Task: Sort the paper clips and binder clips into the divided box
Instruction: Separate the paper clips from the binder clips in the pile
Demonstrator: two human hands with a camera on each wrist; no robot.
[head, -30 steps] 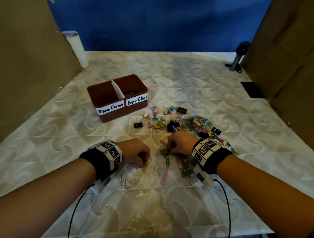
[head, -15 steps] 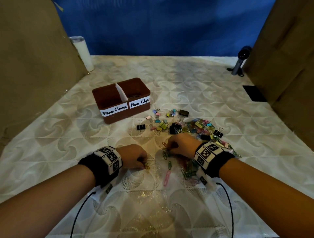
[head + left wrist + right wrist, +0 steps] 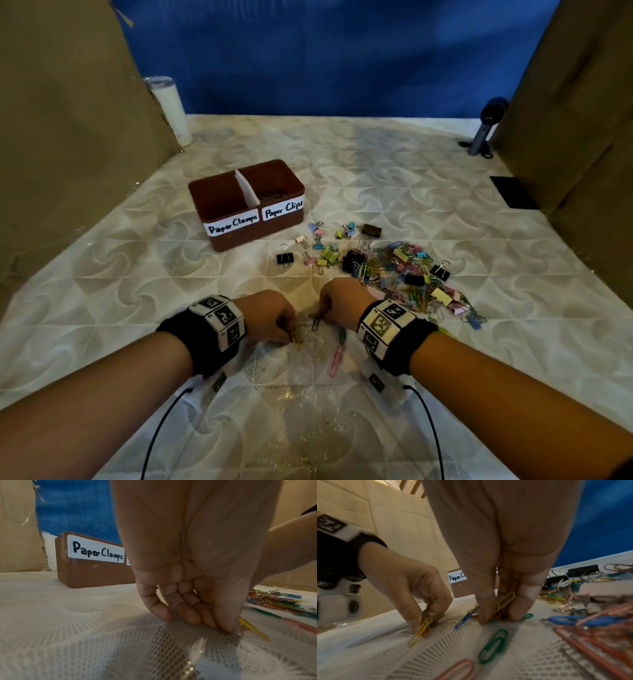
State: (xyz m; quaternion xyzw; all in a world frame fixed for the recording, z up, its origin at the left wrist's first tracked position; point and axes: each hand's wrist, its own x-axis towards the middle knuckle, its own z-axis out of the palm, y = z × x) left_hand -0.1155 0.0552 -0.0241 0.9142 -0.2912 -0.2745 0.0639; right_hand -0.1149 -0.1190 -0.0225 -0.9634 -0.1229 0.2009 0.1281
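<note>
Fingertips of the left hand (image 3: 412, 588) pinch a yellow wire paper clip (image 3: 420, 631) against the white patterned counter (image 3: 171, 274), the thumb and forefinger curled round its upper end while the other fingers (image 3: 180, 609) rest bent on the mesh-textured cover. Just to their right, the right hand (image 3: 501, 547) points straight down, its thumb and fingers (image 3: 483, 608) closed on a small bunch of coloured paper clips, among them a second yellow clip (image 3: 506, 600) standing up between them and a blue clip (image 3: 464, 620) hanging off to the left. Between and just below the two hands lie a loose green paper clip (image 3: 494, 645) and a pink paper clip (image 3: 336, 360). Beyond the right hand, and to its right, spreads the mixed pile of coloured paper clips and binder clips (image 3: 404, 274), with one black binder clip (image 3: 285, 257) apart at its left edge. Farther out, beyond the left hand, stands the brown divided box (image 3: 246, 202), labelled "Paper Clamps" on its left compartment and "Paper Clips" on its right. A white cylinder (image 3: 171, 109) stands at the far left corner.
</note>
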